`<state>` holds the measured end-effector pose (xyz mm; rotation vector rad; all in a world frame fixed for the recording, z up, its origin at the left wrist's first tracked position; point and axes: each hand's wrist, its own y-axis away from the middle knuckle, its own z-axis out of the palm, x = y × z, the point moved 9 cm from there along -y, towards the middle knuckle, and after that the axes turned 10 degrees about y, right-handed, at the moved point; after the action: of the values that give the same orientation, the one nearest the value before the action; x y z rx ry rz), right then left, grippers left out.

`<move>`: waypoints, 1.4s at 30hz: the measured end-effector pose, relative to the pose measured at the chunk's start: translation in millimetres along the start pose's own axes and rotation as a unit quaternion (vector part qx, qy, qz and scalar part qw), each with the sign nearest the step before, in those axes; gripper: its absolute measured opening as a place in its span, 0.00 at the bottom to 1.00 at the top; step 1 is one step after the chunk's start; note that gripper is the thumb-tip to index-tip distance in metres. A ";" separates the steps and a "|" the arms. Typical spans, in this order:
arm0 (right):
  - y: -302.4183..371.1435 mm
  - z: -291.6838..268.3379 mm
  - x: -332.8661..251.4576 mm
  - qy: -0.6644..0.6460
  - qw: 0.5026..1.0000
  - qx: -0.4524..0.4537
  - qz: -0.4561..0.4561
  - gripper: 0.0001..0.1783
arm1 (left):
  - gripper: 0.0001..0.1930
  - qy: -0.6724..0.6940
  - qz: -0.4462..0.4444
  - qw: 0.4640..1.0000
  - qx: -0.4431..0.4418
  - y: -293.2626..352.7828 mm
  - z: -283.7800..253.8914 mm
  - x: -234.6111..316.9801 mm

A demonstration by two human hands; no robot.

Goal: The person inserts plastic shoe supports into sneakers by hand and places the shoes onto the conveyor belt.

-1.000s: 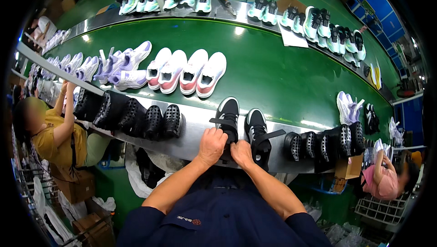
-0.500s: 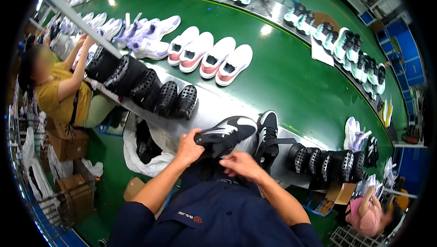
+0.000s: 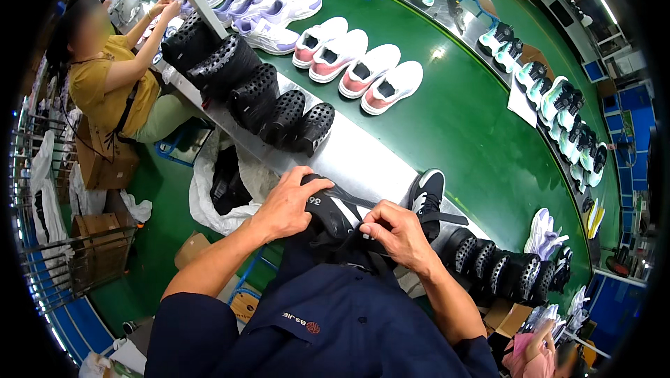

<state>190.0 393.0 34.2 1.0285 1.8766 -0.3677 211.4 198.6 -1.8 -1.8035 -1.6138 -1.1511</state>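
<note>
Partly hidden, the black shoe (image 3: pixel 329 220) fills the left hand's (image 3: pixel 285 203) grip; the curled right hand (image 3: pixel 400 236) pinches an obscured part.

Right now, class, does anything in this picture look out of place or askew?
The strap of the black shoe just right of the right hand sticks out sideways, not lying across the shoe. Farther left, lilac sneakers sit jumbled, unlike the neat white-and-pink row.

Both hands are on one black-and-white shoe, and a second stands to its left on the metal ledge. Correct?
Wrong side: the head view shows the second shoe right of the held shoe, on the metal ledge. The left hand and right hand are both on the held shoe.
</note>
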 end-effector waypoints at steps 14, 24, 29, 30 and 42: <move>-31.3 33.2 7.8 -0.028 0.999 -0.038 0.023 0.12 | 0.35 -0.069 0.036 0.992 -0.099 -12.4 2.9 20.0; -42.5 42.3 12.6 0.005 1.000 -0.013 0.005 0.11 | 0.33 -0.054 0.029 0.992 -0.114 -19.6 3.0 16.9; -16.1 1.8 31.7 0.068 0.987 0.097 0.110 0.11 | 0.32 0.035 -0.185 0.980 -0.058 -6.6 20.9 -50.2; 1.0 -5.7 43.2 0.022 0.982 0.095 0.163 0.11 | 0.33 0.088 -0.260 0.961 -0.019 0.0 25.6 -70.9; -8.1 32.0 96.9 0.116 0.930 0.171 0.305 0.22 | 0.32 0.019 -0.182 0.982 0.041 -50.5 95.5 -63.3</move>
<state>181.7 416.8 -64.9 1.8925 1.6075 -0.2089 192.0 248.0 -115.1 -1.4617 -1.9931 -1.2413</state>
